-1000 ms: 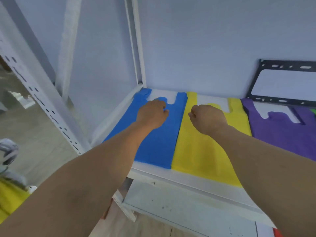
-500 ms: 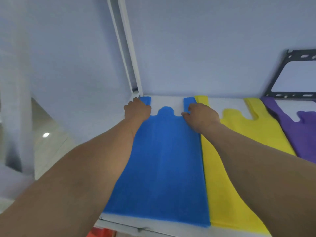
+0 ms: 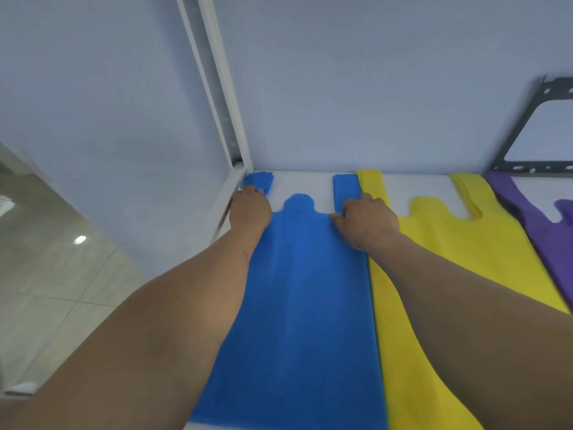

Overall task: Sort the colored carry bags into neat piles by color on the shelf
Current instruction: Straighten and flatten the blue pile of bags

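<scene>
Colored carry bags of soft non-woven fabric lie flat in side-by-side stacks on the white shelf board (image 3: 313, 184), handles toward the far wall. The blue bag pile (image 3: 297, 305) fills the left end, hard against the white metal upright post (image 3: 223, 88) in the far left corner. Just to its right, edge touching edge, sits the yellow bag pile (image 3: 440, 252), and beyond that the purple bag pile (image 3: 545, 234) runs out of view. A dark grey metal bracket frame (image 3: 524, 147) leans at the far right against the wall.

Both hands are down at the far end of the blue pile. The left hand (image 3: 250, 209) rests on the base of the left handle strip, fingers curled under; I cannot tell whether it pinches fabric. The right hand (image 3: 367, 220) pinches the base of the right handle strip, close to the yellow edge.

The far handle tips look slightly fanned, so layers are not quite square. A tug here could, I think, slide the top blue bag askew, or the right hand could catch and drag the neighbouring yellow handle.
</scene>
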